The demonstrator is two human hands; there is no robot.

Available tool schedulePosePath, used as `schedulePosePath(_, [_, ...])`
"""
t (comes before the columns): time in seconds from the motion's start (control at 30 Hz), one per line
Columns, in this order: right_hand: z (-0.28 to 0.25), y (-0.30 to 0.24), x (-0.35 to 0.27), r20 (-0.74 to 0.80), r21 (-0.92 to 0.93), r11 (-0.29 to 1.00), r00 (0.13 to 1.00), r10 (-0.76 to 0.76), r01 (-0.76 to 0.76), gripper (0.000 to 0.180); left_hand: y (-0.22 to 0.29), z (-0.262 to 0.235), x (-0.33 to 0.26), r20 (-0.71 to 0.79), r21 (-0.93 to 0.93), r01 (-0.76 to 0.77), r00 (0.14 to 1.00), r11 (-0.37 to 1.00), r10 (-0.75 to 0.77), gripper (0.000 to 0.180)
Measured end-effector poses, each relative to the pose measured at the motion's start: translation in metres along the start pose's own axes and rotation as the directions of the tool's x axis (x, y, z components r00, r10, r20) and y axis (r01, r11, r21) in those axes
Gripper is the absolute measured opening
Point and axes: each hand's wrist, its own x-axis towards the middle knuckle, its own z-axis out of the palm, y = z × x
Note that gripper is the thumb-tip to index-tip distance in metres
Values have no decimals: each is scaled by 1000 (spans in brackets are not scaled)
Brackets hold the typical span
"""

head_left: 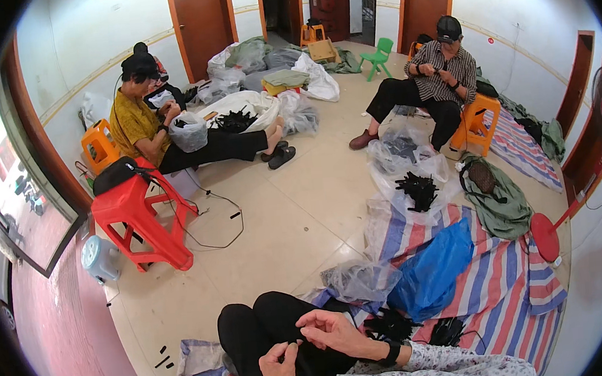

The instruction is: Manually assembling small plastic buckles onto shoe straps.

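Over my black-trousered lap, my left hand [280, 368] is closed in a pinch, thumb against fingertip. Just to its right, my right hand [332, 332] has its fingers curled toward the thumb, a black band around the wrist. Something tiny may sit between the two sets of fingertips, but it is too small to name. Beside my right forearm lies a heap of thin black pieces [389, 324], with a dark bundle [445, 332] near it. A clear plastic bag [361, 280] and a blue plastic bag [435, 269] rest beyond the heap.
A striped sheet [509, 313] covers the floor at right. Red stool [133, 208] and pale blue bucket [100, 259] stand left. Two seated people [142, 123] [440, 71] handle small things near black piles [418, 191]. A fan [545, 236] stands right; black bits [163, 358] lie left.
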Motion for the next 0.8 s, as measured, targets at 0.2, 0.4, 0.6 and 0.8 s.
schedulePosePath(0.2, [11, -8, -11, -123, -321, 944, 985, -125, 79, 16, -16, 13, -3, 18, 175, -276, 961, 945, 278, 12])
schedulePosePath(0.4, [17, -11, -17, -143, -214, 973, 982, -122, 90, 10, -22, 16, -9, -70, 194, -434, 888, 880, 454, 14])
schedulePosePath(0.6, [34, -5, -5, 41, -275, 955, 994, -101, 108, 12, -28, -3, -21, -164, 266, -316, 916, 911, 366, 17])
schedulePosePath(0.8, [29, -17, -18, 57, -343, 935, 996, -72, 87, 23, -39, 11, -20, -121, 202, -298, 938, 933, 326, 18])
